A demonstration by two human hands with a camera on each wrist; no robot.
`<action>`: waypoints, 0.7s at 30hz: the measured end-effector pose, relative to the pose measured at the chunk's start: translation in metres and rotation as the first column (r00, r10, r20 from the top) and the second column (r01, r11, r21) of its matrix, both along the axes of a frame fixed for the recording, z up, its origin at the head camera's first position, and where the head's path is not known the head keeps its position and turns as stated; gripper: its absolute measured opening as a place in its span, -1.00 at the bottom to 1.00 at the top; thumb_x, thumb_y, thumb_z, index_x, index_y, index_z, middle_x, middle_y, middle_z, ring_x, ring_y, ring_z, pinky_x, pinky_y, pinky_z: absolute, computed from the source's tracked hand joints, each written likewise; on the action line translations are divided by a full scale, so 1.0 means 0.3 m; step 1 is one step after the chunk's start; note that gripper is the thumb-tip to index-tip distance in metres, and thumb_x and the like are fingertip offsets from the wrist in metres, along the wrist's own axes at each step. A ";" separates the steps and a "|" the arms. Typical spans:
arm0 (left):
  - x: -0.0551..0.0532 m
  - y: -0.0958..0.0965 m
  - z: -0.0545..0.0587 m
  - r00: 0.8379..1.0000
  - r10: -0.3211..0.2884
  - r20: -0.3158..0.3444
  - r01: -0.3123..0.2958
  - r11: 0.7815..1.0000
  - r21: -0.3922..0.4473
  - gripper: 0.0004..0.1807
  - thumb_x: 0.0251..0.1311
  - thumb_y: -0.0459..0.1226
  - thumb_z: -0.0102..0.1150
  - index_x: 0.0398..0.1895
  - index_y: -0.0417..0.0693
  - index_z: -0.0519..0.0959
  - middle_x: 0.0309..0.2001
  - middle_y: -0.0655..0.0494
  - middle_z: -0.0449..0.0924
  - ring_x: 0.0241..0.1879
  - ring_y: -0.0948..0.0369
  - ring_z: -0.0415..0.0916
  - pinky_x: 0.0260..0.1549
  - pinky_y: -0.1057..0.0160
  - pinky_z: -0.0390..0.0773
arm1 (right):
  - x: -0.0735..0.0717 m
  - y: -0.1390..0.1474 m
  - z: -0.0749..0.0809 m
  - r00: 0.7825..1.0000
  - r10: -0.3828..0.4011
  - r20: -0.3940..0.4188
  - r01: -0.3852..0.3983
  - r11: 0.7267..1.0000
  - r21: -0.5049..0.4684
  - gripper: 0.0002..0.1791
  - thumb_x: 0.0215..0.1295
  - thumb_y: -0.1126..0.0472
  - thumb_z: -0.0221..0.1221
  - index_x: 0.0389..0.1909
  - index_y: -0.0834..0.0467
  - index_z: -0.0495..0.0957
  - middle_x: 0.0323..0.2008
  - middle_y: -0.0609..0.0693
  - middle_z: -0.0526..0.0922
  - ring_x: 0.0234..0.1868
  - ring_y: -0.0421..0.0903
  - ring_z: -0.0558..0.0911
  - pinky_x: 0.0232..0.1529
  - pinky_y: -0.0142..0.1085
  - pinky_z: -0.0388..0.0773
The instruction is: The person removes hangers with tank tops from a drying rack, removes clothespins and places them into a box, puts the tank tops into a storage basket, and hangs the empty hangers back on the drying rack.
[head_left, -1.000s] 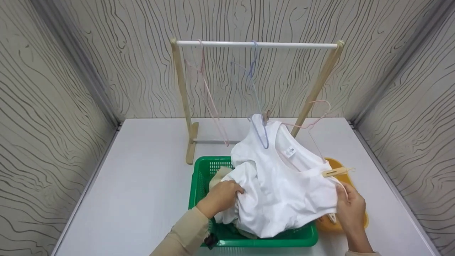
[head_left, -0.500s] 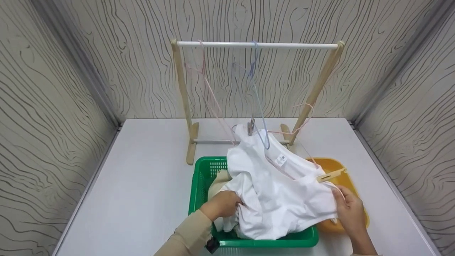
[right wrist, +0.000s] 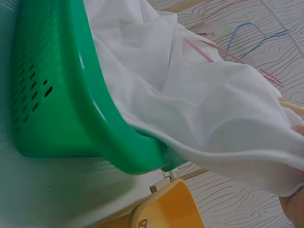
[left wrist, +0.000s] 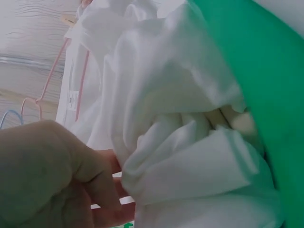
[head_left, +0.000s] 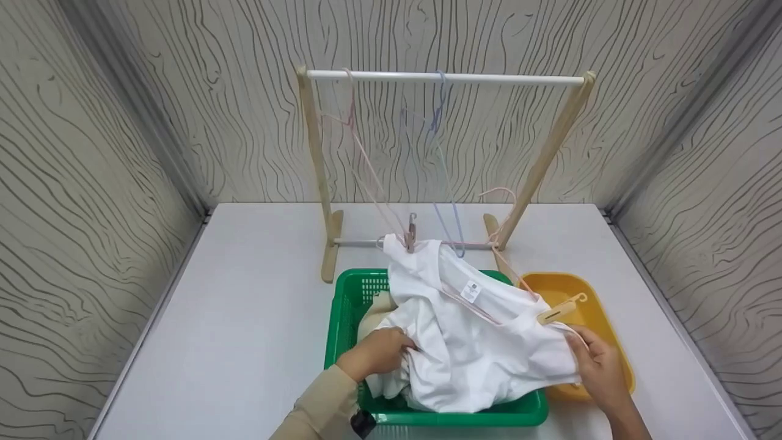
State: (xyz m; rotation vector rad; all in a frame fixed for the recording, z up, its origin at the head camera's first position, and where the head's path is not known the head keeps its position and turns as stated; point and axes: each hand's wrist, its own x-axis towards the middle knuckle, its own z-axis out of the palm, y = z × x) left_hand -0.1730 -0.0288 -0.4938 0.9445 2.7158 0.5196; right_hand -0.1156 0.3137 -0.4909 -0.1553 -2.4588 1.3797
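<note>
Two hands: left hand (head_left: pixel 379 353) pinches a bunched fold of the white garment (head_left: pixel 470 360); right hand (head_left: pixel 602 363) grips its armhole edge, fingers partly hidden.
White garment: draped over the green basket (head_left: pixel 449 419), one shoulder out toward the yellow basin (head_left: pixel 562 284), which sits on the right-edge side of the tabletop (head_left: pixel 244 305).
Pink hanger: runs inside the neckline, hook not on the bar; uneven tugging could skew it or slide a shoulder off.
Clothespins: brown one (head_left: pixel 411 238) on the far shoulder, yellow one (head_left: pixel 557 311) near the right hand; a hard sideways pull could pop the yellow one.
Rack (head_left: pixel 391 75): toward the tabletop's back edge; its rose hanger (head_left: pixel 352 116) dangles by the brown clothespin, contact unclear, so a snag is possible.
Beige cloth (head_left: pixel 374 311): under the garment, basket's left side; a quick lift could drag it out.
</note>
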 end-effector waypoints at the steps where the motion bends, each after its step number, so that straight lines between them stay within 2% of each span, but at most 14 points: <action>1: -0.005 -0.009 0.000 1.000 0.000 0.017 -0.001 0.999 0.046 -0.68 0.12 -0.52 0.05 -0.19 -0.08 0.72 -0.19 0.03 0.74 -0.14 0.14 0.65 -0.08 0.29 0.63 | 0.003 0.002 -0.002 1.000 0.005 -0.001 -0.005 1.000 -0.004 -0.75 0.42 0.39 0.00 -0.06 0.49 0.52 -0.35 -0.60 0.52 -0.42 -0.47 0.50 -0.43 -0.59 0.49; 5: -0.025 -0.044 0.000 0.995 0.032 0.097 -0.053 0.974 0.219 -0.68 0.21 -0.53 -0.03 -0.19 -0.14 0.71 -0.14 -0.01 0.75 -0.05 0.09 0.65 0.02 0.19 0.63 | 0.012 0.007 -0.006 1.000 0.018 -0.014 -0.018 1.000 -0.018 -0.76 0.41 0.40 -0.01 -0.08 0.50 0.51 -0.35 -0.57 0.55 -0.45 -0.45 0.52 -0.45 -0.57 0.50; 11: -0.043 -0.099 0.001 0.986 0.119 0.115 -0.153 0.916 0.371 -0.74 0.26 -0.49 -0.06 -0.22 -0.23 0.67 -0.18 -0.08 0.73 -0.12 0.07 0.64 -0.08 0.14 0.66 | 0.019 0.013 -0.005 0.999 -0.004 -0.050 0.001 0.999 -0.049 -0.81 0.39 0.42 0.02 -0.17 0.27 0.61 -0.38 -0.53 0.59 -0.51 -0.43 0.54 -0.48 -0.57 0.50; 13: -0.048 -0.120 0.003 0.983 0.153 0.101 -0.181 0.896 0.406 -0.74 0.26 -0.50 -0.06 -0.21 -0.25 0.66 -0.18 -0.10 0.72 -0.11 0.06 0.65 -0.10 0.13 0.66 | 0.021 0.018 -0.005 0.998 -0.001 -0.058 -0.002 0.999 -0.050 -0.80 0.38 0.43 0.02 -0.19 0.22 0.62 -0.38 -0.52 0.60 -0.51 -0.43 0.55 -0.48 -0.57 0.50; 17: -0.057 -0.167 0.008 0.973 0.222 0.059 -0.222 0.846 0.485 -0.76 0.27 -0.53 -0.06 -0.20 -0.29 0.64 -0.19 -0.13 0.70 -0.14 0.04 0.65 -0.13 0.13 0.67 | 0.025 0.022 -0.007 0.998 0.026 -0.055 -0.029 0.999 -0.047 -0.82 0.37 0.45 0.02 -0.19 0.30 0.61 -0.38 -0.49 0.61 -0.50 -0.42 0.55 -0.48 -0.56 0.51; 21: -0.063 -0.211 0.015 0.950 0.312 0.012 -0.267 0.791 0.551 -0.81 0.27 -0.53 -0.01 -0.21 -0.31 0.62 -0.22 -0.13 0.69 -0.16 0.04 0.65 -0.15 0.17 0.68 | 0.029 0.019 -0.008 0.997 0.048 -0.054 -0.050 0.998 -0.041 -0.83 0.36 0.47 0.01 -0.20 0.37 0.58 -0.37 -0.48 0.61 -0.45 -0.44 0.55 -0.43 -0.59 0.50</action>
